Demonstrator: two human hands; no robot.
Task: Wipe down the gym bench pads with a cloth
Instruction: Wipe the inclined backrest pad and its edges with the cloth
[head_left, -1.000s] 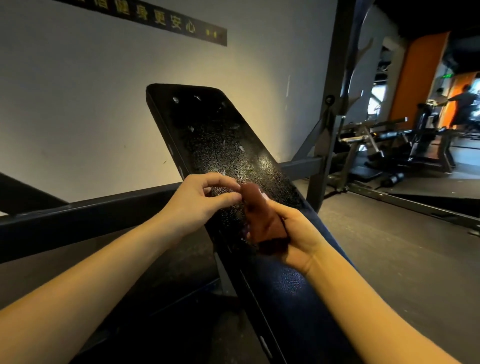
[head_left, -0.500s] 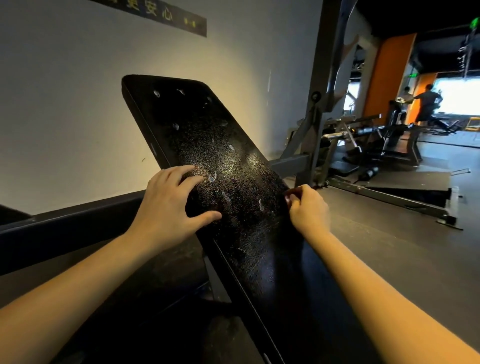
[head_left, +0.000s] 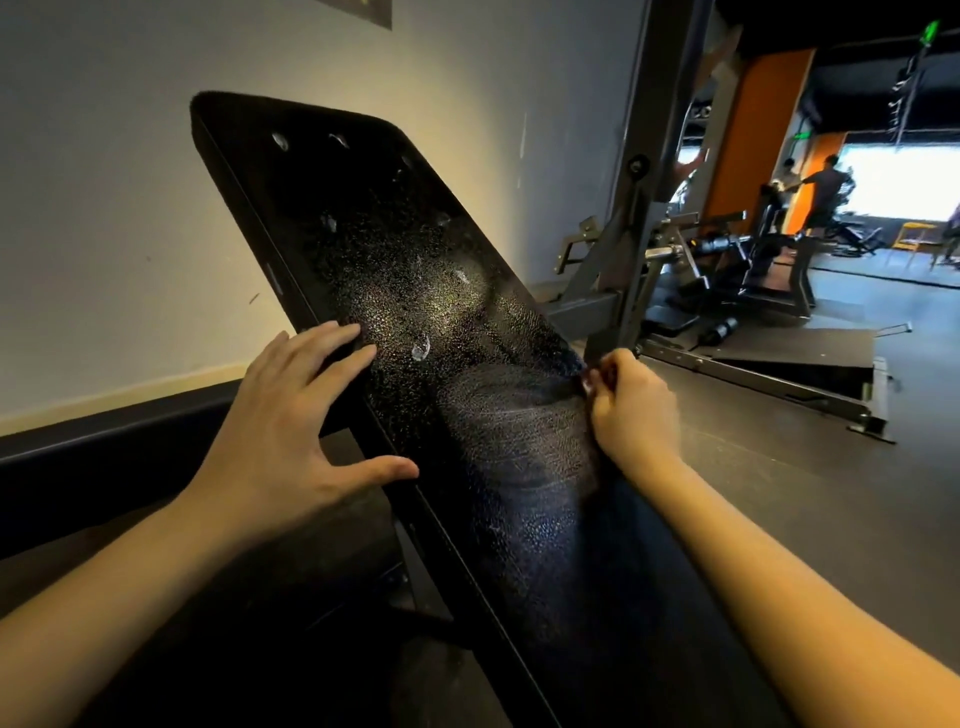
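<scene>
One bench pad (head_left: 415, 249), wet, left hand (head_left: 291, 431) splayed flat on it; right hand (head_left: 631, 410) curled, grasp unclear; rack (head_left: 649, 156) behind

The hands have been drawn apart from the middle of the bench pad (head_left: 395, 244). The left hand (head_left: 291, 426) is now spread flat at its left edge, and the right hand (head_left: 631, 410) is curled at its right edge, with the brown cloth hidden inside. A wiped smear (head_left: 519, 410) has been left across the droplets.
</scene>
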